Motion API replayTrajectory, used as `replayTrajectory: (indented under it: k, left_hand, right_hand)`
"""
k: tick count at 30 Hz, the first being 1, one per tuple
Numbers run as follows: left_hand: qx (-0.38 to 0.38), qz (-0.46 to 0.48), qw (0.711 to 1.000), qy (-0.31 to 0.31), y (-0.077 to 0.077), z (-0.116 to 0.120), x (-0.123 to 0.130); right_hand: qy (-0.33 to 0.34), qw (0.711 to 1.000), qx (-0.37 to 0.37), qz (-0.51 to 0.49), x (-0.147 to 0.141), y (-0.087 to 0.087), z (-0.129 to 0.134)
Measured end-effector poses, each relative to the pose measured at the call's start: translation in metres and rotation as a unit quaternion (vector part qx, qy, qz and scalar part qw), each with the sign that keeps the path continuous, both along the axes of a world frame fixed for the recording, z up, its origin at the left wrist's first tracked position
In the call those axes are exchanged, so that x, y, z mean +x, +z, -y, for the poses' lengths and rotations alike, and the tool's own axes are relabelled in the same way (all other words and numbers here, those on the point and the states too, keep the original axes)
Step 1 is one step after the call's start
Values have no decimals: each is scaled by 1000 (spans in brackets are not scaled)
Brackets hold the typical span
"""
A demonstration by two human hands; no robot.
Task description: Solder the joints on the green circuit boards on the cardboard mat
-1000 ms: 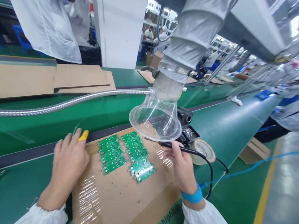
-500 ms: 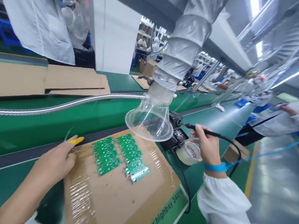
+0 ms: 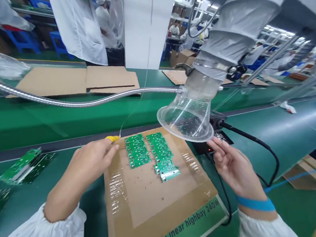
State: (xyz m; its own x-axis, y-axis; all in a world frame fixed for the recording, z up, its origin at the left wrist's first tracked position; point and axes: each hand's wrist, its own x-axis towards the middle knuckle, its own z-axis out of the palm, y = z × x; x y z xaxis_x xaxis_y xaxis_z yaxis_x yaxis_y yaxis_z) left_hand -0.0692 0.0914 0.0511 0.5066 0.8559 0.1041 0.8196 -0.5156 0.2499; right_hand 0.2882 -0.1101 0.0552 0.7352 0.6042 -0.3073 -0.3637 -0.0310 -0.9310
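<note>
My left hand [image 3: 92, 158] is closed round a yellow tube [image 3: 112, 138] from whose tip a thin wire rises; it is at the upper left corner of a cardboard sheet [image 3: 143, 214]. Two green circuit boards lie side by side on that sheet, a left board [image 3: 137, 151] and a longer right board [image 3: 163, 156]. My right hand [image 3: 234, 167] holds nothing, its fingers stretched out near the rim of a clear fume funnel [image 3: 185, 121]. Beyond it, a soldering iron [image 3: 228, 125] rests in its black stand, its cable curving right.
A flexible metal tube [image 3: 96, 101] runs across to the funnel. More circuit boards [image 3: 25, 167] lie on the green bench at the left. Flat cardboard pieces [image 3: 62, 80] lie behind the green ledge. A person in a white coat [image 3: 82, 29] stands beyond.
My right hand has let go of the soldering iron, now in the stand, and its fingers have opened. The view has turned left, showing more boards. My left hand keeps the yellow tube.
</note>
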Motion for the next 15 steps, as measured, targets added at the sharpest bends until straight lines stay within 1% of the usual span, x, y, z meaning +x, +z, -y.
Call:
replayTrajectory:
  k: [2,3,5,6,7,9,11,13,15]
  left_hand:
    - [25,-12,999,18,8,9,-13]
    - [45,-18,998,41,12,15,-22]
    - [79,-27,991,107,16,34,-44]
    - [88,-33,985,144,14,47,-55]
    - [87,-40,979,179,9,61,-67]
    - [60,-57,971,223,-11,94,-87]
    - [17,-66,970,234,-37,126,-103]
    - [12,-74,966,247,-63,149,-113]
    - [29,-72,966,246,-79,157,-118]
  right_hand:
    - [91,992,-20,85,-30,-8,2]
    - [138,979,-27,145,-44,-11,1]
    - [231,936,-27,263,-69,-16,-5]
    - [272,909,-18,315,-80,-18,-10]
    - [309,880,-3,360,-90,-20,-15]
    - [379,821,41,425,-108,-23,-24]
    - [438,767,83,461,-124,-27,-30]
    - [484,731,110,467,-137,-32,-34]
    - [514,714,121,459,-147,-36,-35]
